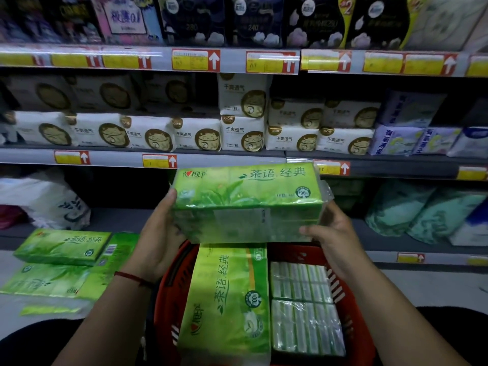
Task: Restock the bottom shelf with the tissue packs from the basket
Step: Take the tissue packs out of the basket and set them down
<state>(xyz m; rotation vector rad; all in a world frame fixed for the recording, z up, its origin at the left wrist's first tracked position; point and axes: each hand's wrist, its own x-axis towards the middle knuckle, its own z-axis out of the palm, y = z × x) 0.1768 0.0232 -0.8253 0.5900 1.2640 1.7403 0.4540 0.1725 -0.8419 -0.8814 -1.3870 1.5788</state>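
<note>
Left hand [158,233] and right hand [335,233] are gripping one green tissue pack [245,202] by its two ends, thumbs pressing on the near face and the other fingers wrapping out of sight behind it. The pack is being held level in the air, above the red basket [169,299] and in front of the bottom shelf [118,220]. Another green pack [229,299] and clear-wrapped white packs [303,305] are lying in the basket, and more stacked green packs [60,247] are sitting low at left.
</note>
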